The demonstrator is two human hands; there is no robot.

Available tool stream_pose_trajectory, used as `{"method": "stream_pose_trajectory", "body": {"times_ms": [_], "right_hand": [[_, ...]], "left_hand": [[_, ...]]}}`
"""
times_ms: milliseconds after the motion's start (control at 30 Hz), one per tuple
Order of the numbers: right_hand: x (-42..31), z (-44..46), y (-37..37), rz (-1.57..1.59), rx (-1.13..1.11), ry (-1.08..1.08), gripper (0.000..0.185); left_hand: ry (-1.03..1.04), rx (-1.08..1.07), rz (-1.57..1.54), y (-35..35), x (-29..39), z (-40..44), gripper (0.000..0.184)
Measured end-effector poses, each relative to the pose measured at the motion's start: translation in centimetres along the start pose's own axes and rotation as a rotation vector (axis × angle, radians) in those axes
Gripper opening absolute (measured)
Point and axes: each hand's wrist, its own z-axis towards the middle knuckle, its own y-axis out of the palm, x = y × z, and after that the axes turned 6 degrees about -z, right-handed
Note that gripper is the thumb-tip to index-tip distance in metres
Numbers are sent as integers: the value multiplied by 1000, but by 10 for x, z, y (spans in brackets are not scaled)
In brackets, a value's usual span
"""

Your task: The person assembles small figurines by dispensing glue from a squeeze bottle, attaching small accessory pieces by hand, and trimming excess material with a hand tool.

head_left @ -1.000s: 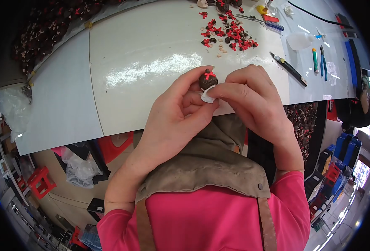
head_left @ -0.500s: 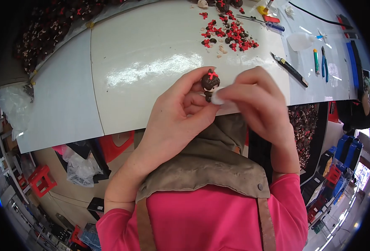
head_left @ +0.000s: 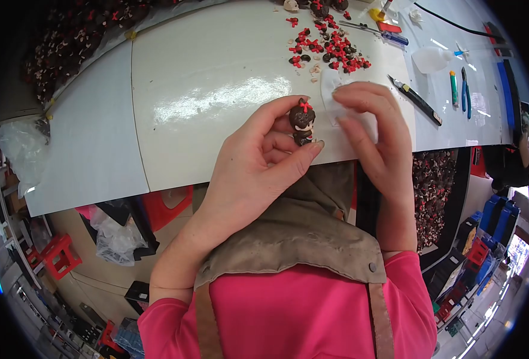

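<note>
A small figurine (head_left: 304, 123) with dark brown hair, a red bow and a dark body stands upright in my left hand (head_left: 255, 152). The thumb is at its base and the fingers curl behind it. To its right, my right hand (head_left: 378, 119) is curved around a thin white cloth (head_left: 330, 90), with thumb and fingertips spaced apart. The cloth spreads out past the fingertips and is slightly blurred; part of it is hidden by the hand.
Several red bow pieces (head_left: 339, 54) with dark parts are scattered at the back. To the right lie a craft knife (head_left: 417, 100), a screwdriver (head_left: 394, 38), pliers (head_left: 465, 93) and a white bottle (head_left: 429, 60). A plastic bag (head_left: 22, 152) hangs at the left.
My right hand has drawn away from the figurine, up and to the right. The white cloth, earlier bunched against the figurine's lower part, is now spread out. My left hand stays put.
</note>
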Motion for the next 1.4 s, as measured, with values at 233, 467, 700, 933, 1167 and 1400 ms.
{"method": "stream_pose_trajectory", "body": {"times_ms": [233,467,700,933,1167,1400], "right_hand": [[-3,1,15,274,-96,38,42],[-1,-1,18,201,-105,22,46],[1,-4,18,194,-89,24,49],[5,-7,14,277,-125,65,51],[8,-7,12,345,-162,74,51],[9,-6,9,404,-199,103,52]], "left_hand": [[99,-5,57,-2,-9,1,56],[76,-26,112,-4,-11,0,55],[31,-46,-16,-2,-6,0,53],[-16,-65,4,-4,0,0,49],[-11,-59,-9,-3,0,0,52],[-12,-39,1,0,1,0,53]]}}
